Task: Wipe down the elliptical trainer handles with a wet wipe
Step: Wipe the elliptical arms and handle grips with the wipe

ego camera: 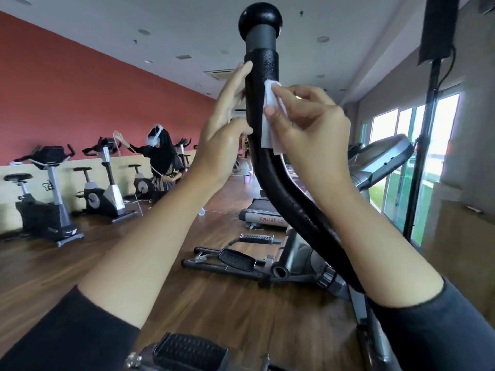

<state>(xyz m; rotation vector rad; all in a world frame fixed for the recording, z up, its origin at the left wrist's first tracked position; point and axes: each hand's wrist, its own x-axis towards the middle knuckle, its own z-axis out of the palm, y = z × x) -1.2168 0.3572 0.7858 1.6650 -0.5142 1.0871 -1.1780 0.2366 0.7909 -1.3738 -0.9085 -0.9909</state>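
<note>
Black foam handle [263, 108] of the elliptical rises right in front, curving up to a round knob [260, 21]. Right hand [310, 129] pinches a white wet wipe [272, 121] between thumb and fingers and presses it flat on the handle's right side, a bit below the knob. Left hand [225, 129] is open, fingers stretched up along the handle's left side, thumb touching the foam. Exercise bikes [48, 188] line the red wall [80, 103] way off to the left, and a treadmill [262, 212] sits behind.
</note>
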